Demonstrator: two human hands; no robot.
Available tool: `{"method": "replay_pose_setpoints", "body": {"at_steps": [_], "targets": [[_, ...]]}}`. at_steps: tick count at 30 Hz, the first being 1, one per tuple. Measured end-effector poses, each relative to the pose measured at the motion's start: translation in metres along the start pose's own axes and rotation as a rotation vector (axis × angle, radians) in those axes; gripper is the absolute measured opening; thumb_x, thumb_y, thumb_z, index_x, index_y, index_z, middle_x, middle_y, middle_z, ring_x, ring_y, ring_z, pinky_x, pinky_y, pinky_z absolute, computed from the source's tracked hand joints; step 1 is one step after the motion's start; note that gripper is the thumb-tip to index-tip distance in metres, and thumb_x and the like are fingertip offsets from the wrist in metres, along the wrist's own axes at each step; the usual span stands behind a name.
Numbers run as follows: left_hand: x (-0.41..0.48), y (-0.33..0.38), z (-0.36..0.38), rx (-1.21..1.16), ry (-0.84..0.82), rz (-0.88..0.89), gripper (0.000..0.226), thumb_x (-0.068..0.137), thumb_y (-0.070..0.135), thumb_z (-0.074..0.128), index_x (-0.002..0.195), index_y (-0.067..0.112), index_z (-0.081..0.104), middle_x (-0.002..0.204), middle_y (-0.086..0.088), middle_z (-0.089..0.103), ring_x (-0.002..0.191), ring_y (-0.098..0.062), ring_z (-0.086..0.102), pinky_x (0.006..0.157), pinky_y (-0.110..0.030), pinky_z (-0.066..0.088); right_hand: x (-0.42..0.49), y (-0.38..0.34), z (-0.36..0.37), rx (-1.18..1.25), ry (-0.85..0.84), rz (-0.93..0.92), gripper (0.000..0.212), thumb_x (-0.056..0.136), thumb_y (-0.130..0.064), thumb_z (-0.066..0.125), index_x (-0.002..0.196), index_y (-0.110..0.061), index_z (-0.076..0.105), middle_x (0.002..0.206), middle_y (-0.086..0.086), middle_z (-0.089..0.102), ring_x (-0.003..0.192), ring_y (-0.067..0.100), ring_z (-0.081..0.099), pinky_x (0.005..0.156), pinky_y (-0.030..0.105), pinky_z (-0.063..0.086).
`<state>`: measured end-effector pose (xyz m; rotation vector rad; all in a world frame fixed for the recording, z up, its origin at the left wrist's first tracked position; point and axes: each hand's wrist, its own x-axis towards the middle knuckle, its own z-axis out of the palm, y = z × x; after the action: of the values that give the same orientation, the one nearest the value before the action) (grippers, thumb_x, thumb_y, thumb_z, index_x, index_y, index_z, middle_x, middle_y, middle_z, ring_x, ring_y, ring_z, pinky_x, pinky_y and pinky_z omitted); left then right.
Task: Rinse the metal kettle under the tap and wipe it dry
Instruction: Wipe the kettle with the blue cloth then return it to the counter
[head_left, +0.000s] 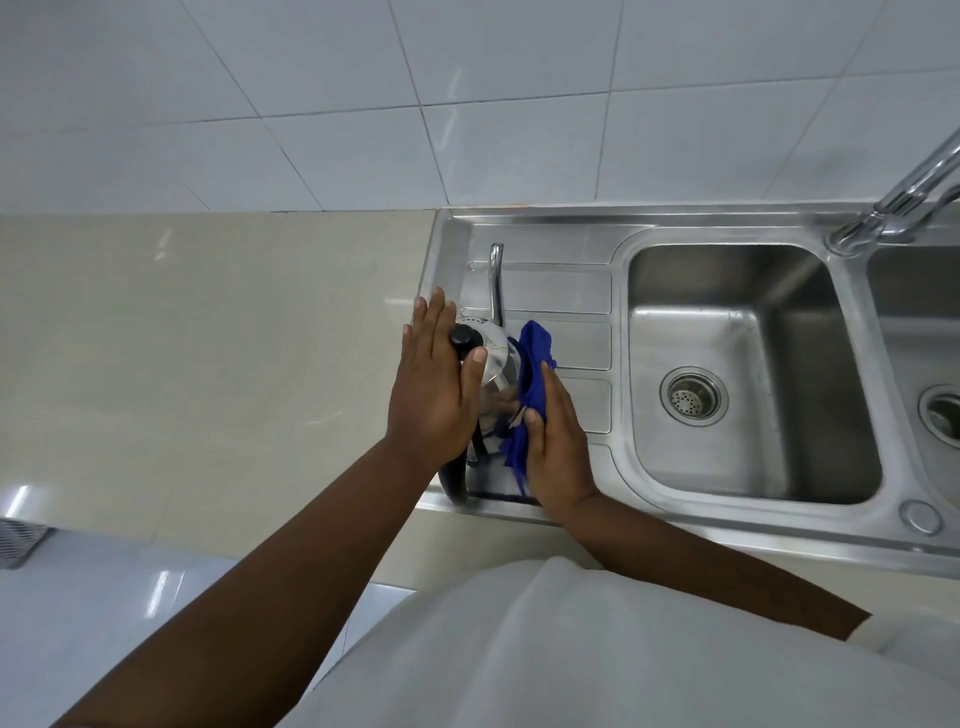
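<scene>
The metal kettle (496, 358) stands upright on the steel draining board (566, 291), its thin spout pointing away from me and its black handle towards me. My left hand (434, 384) lies flat with straight fingers on the kettle's lid and left side, the thumb beside the black lid knob (461, 338). My right hand (556, 447) presses a blue cloth (532, 364) flat against the kettle's right side. The tap (898, 202) rises at the far right, and no water shows from it.
Right of the draining board lies the sink basin (753, 457) with a drain strainer (693, 396); a second basin (930, 322) shows at the right edge. A beige countertop (208, 338) stretches to the left. White wall tiles (467, 104) stand behind.
</scene>
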<state>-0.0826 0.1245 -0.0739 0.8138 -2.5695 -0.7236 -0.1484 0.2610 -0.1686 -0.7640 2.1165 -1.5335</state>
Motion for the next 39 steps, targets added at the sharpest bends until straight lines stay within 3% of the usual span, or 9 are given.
{"method": "replay_pose_setpoints", "body": {"at_steps": [3,9,13,16,20,23,30,35,39], "targets": [[-0.001,0.000,0.000,0.017,0.002,-0.001,0.063,0.100,0.045,0.024,0.151,0.009,0.020,0.161,-0.003,0.012,0.149,-0.014,-0.001,0.122,-0.039,0.005,-0.001,0.004,-0.014,-0.099,-0.053,0.099,0.050,0.105,-0.019,0.041,0.153,-0.020,0.029,0.155,0.007,0.040,0.141,0.023,0.041,0.114,0.017,0.034],[0.001,-0.001,0.000,0.029,0.006,0.004,0.063,0.099,0.044,0.025,0.150,0.007,0.021,0.161,-0.005,0.014,0.149,-0.015,-0.001,0.122,-0.037,0.003,0.003,0.010,-0.043,-0.683,-0.229,0.049,0.055,0.104,-0.020,0.042,0.156,-0.016,0.022,0.165,0.009,0.018,0.155,0.030,0.005,0.124,0.035,0.011],[0.000,-0.002,0.001,0.025,0.012,0.012,0.063,0.099,0.045,0.025,0.150,0.008,0.021,0.161,-0.004,0.014,0.149,-0.014,-0.001,0.122,-0.037,0.003,-0.005,0.010,-0.051,-1.060,-0.415,0.073,0.058,0.102,-0.052,0.027,0.154,-0.026,0.026,0.163,0.009,0.023,0.150,0.034,0.019,0.112,0.048,0.035],[0.000,-0.002,0.001,0.033,0.012,0.008,0.064,0.099,0.046,0.024,0.151,0.009,0.020,0.161,-0.004,0.014,0.149,-0.015,-0.001,0.122,-0.038,0.003,-0.004,0.015,-0.058,-1.105,-0.400,-0.055,0.069,0.095,-0.062,0.013,0.152,-0.028,0.031,0.164,0.010,0.021,0.151,0.036,0.017,0.116,0.051,0.027],[0.001,-0.001,0.000,0.043,0.000,0.001,0.065,0.098,0.049,0.021,0.151,0.010,0.019,0.161,-0.003,0.013,0.149,-0.015,-0.002,0.122,-0.037,0.002,0.003,0.039,-0.064,-1.119,-0.486,-0.135,0.080,0.091,-0.069,-0.007,0.157,-0.025,0.011,0.167,0.006,-0.001,0.154,0.033,-0.003,0.122,0.056,0.018],[0.001,-0.002,-0.001,0.053,0.003,0.005,0.065,0.098,0.049,0.022,0.150,0.010,0.020,0.161,-0.004,0.014,0.149,-0.016,-0.002,0.122,-0.037,0.002,0.003,0.049,-0.054,-1.137,-0.415,-0.037,0.079,0.093,-0.070,0.008,0.158,-0.025,0.007,0.167,0.009,0.001,0.154,0.037,-0.002,0.123,0.057,0.013],[0.007,-0.009,-0.006,0.076,-0.055,0.074,0.068,0.097,0.052,0.024,0.151,0.011,0.021,0.161,-0.002,0.014,0.149,-0.014,-0.002,0.122,-0.037,0.002,0.011,0.035,-0.048,-1.060,-0.401,0.027,0.085,0.089,-0.072,-0.001,0.157,-0.024,0.015,0.167,0.011,0.003,0.154,0.035,-0.002,0.123,0.053,0.001],[0.020,-0.019,-0.022,0.039,-0.192,0.219,0.065,0.097,0.048,0.030,0.151,0.013,0.021,0.161,0.000,0.014,0.149,-0.013,-0.001,0.122,-0.041,0.008,0.063,-0.030,-0.062,-0.249,-0.131,0.211,0.046,0.101,-0.042,0.046,0.139,-0.017,0.052,0.144,0.003,0.054,0.136,0.021,0.047,0.109,0.029,0.034],[0.037,-0.027,-0.033,0.084,-0.302,0.364,0.064,0.096,0.052,0.033,0.150,0.019,0.026,0.161,0.003,0.012,0.149,-0.017,-0.001,0.122,-0.044,0.004,0.104,-0.070,-0.071,0.040,-0.188,0.153,0.026,0.097,-0.031,0.058,0.123,-0.035,0.061,0.133,-0.007,0.063,0.126,0.009,0.057,0.111,0.037,0.043]]}}
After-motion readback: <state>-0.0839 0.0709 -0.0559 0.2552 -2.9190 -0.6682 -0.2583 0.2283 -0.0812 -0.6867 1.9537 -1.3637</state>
